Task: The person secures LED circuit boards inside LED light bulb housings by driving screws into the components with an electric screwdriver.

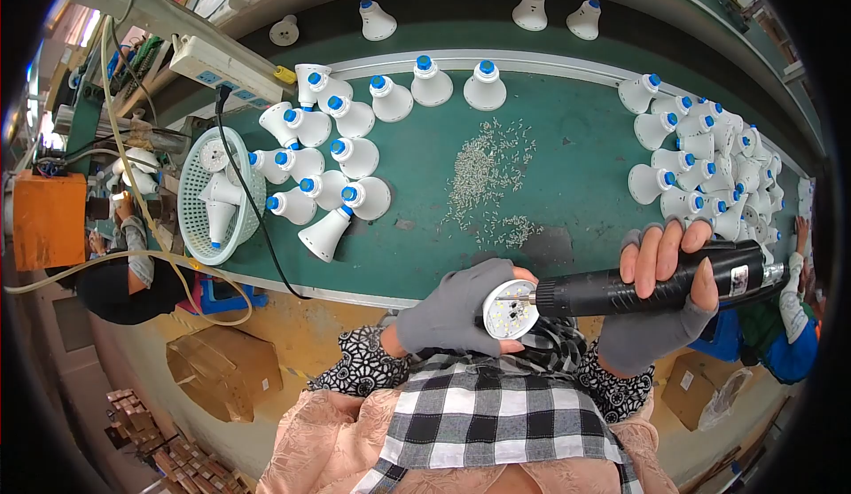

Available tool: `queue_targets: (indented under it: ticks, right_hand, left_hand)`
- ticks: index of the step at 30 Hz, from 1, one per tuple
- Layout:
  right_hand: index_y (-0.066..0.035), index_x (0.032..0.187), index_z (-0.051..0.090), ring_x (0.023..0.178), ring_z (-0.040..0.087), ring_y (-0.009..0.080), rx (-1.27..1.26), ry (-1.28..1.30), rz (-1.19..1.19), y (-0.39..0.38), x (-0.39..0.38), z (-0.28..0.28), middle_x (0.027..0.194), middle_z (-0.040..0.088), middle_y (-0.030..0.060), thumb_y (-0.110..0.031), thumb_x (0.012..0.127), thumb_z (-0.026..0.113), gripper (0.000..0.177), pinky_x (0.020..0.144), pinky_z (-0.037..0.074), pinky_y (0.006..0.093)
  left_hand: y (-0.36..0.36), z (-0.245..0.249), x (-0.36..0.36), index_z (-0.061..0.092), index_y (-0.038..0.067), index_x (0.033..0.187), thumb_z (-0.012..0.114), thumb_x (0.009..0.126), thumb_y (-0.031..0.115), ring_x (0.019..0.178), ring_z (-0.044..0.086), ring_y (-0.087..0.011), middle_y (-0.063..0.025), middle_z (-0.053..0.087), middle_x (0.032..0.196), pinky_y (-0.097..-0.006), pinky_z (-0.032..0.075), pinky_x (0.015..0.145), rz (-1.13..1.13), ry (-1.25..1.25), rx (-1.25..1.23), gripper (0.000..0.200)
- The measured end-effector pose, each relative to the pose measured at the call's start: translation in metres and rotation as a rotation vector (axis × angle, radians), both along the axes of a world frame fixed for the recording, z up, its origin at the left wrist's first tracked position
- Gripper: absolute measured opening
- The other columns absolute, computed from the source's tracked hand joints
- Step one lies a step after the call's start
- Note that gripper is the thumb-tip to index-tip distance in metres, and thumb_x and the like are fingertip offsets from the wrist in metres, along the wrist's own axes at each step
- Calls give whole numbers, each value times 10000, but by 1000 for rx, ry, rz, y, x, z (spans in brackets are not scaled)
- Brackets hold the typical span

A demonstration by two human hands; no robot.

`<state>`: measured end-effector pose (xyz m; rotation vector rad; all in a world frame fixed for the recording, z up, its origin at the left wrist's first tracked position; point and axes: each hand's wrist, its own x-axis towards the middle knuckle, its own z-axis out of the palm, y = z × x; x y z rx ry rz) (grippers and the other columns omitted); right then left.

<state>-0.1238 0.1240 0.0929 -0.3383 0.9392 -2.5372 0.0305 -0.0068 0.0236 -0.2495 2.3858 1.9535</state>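
1. Nearest, on my side of the scatter of small pale pieces (probably screws), my gloved left hand is clamped round a white lamp, its round, dotted face toward the tool. A looser hold, I judge, could let the lamp twist away.

2. Also on my side of the scatter, and to its right, my gloved right hand is wrapped round a black power screwdriver. Its thin bit reaches the lamp's face; I cannot tell whether it is seated. Tilted, it could skid, scratching the face or jabbing my bare left fingertips.

3. The scatter itself lies loose on a green bench. A brushing sleeve could spread or spill it.

4. Left of the scatter stand white housings with blue caps; one leans toward the near edge, and a knock could tip it off.

5. Right of the scatter is a crowded heap of similar housings. The tool's rear end, swung outward, might topple some.

6. Farther left of the scatter, a black cord crosses a pale basket; a snag could drag the basket.

7. Beyond the scatter, more housings stand on a dark ledge, well apart from my hands.
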Motion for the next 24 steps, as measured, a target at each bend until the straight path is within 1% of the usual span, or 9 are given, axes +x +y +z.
queue_targets:
  ticks: [3, 9, 12, 15, 18, 19, 21, 22, 24]
  right_hand:
    - [-76, 1013, 429, 570, 486, 157, -36, 21, 42, 3, 1, 0, 735, 459, 52, -227, 868, 578, 256, 591, 442, 331]
    - [-81, 1011, 425, 577, 503, 172, -15, 60, 72, 8, 5, 5, 745, 482, 61, -225, 857, 610, 281, 616, 461, 347]
    - [-83, 982, 402, 590, 463, 132, -24, 117, 87, 5, 6, 9, 742, 442, 33, -201, 879, 563, 224, 611, 406, 301]
    - [-82, 982, 399, 588, 460, 132, -19, 103, 92, 4, 8, 9, 740, 439, 34, -202, 879, 562, 227, 612, 404, 300]
    - [-83, 982, 399, 586, 456, 131, -28, 107, 80, 4, 9, 10, 743, 434, 34, -203, 879, 561, 226, 613, 402, 300]
    - [-85, 990, 406, 586, 473, 142, -33, 96, 55, 5, 9, 9, 748, 452, 41, -218, 874, 577, 246, 613, 422, 312]
    - [-90, 1004, 421, 586, 506, 165, -46, 75, 7, 7, 10, 6, 759, 489, 54, -249, 865, 611, 284, 612, 460, 337]
    - [-94, 999, 420, 578, 491, 154, -52, 83, -19, 7, 11, 5, 753, 476, 44, -262, 865, 612, 288, 606, 448, 325]
    - [-95, 993, 420, 569, 478, 144, -40, 69, -88, 6, 10, 7, 743, 460, 36, -274, 866, 611, 291, 599, 437, 317]
  left_hand:
    - [0, 1, -1, 549, 76, 1221, 854, 630, 299, 995, 609, -223, -70, 585, 1047, -324, 466, 864, 4, -13, -1, 702]
    - [2, -3, -1, 555, 77, 1212, 852, 625, 303, 993, 611, -228, -70, 586, 1052, -329, 469, 869, 10, -9, 8, 696]
    - [3, -2, 0, 553, 75, 1216, 852, 626, 310, 995, 612, -230, -70, 587, 1051, -330, 469, 869, 8, -24, 17, 702]
    - [4, -2, 0, 548, 72, 1223, 850, 628, 306, 1005, 612, -223, -69, 590, 1062, -329, 468, 872, 3, -36, 39, 707]
    - [3, -3, 1, 541, 70, 1231, 845, 633, 295, 1016, 612, -208, -68, 594, 1088, -322, 466, 886, 2, -65, 99, 709]
    - [3, -3, 2, 538, 69, 1234, 843, 634, 291, 1020, 612, -203, -68, 596, 1098, -319, 465, 891, 3, -77, 125, 708]
    - [3, -2, 4, 534, 75, 1227, 825, 652, 316, 1045, 600, -224, -79, 604, 1092, -333, 462, 912, 41, -88, 255, 688]
    - [4, -2, 5, 532, 78, 1224, 816, 661, 328, 1058, 594, -235, -85, 608, 1089, -340, 461, 922, 60, -91, 318, 678]
    - [3, -9, 9, 537, 79, 1219, 817, 656, 312, 1091, 578, -238, -93, 579, 1161, -341, 456, 937, 83, -22, 300, 671]
